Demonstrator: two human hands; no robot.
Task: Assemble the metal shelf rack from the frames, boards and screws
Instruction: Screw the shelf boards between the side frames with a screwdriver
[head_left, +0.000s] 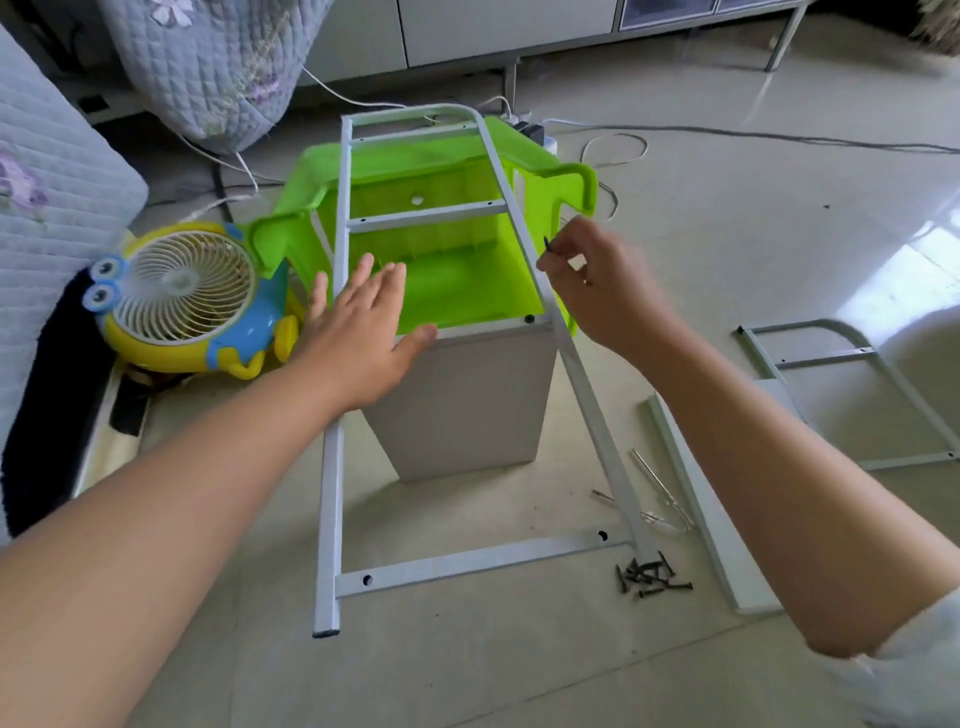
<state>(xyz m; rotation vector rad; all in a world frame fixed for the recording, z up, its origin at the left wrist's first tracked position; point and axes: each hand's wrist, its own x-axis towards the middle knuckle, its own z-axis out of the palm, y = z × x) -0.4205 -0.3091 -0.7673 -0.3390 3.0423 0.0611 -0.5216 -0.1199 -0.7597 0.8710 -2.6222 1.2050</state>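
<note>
Up close, the right hand pinches a small dark screw beside the white metal frame, while the left hand lies flat, fingers straight, on the pale board. Behind sits a glossy green plastic stool; loose screws lie on the tile floor near a second frame.

A home, most likely a living room. The floor is glossy pale tile. Quilted floral covers drape furniture at far left, and a low white cabinet on metal legs runs along the far wall. A cartoon desk fan sits on the floor at left beside a green plastic stool tipped on its side. Cables trail to a power strip on the floor.
</note>
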